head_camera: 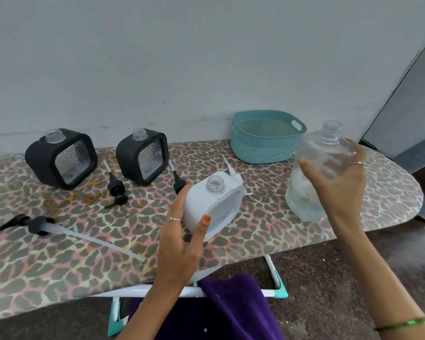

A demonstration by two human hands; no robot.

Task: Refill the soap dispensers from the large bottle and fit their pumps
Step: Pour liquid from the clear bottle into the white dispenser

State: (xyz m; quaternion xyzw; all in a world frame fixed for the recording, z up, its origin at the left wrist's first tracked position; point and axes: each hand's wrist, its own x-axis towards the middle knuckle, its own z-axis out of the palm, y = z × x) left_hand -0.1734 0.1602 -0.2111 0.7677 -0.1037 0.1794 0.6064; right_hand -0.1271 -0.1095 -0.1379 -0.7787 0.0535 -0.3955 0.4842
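Three dispensers uncapped; white dispenser (215,200) tilted in left hand (182,238)

Right hand (339,182) covers much of the large bottle (314,173); most of its fingers go behind the clear body, grip only partly readable through the plastic. Liquid level in the bottle: can't tell, glare and blur. Left hand (182,231) hides the near-left corner of the white dispenser (216,200); fill level unclear. White pump (233,173) mostly hidden behind that dispenser, only tube and part of the head show. Table (59,266) cut off at the frame's left edge. Both forearms cut by the bottom edge. Contents of the teal basket (265,143) at the far edge: wall blocks the view.
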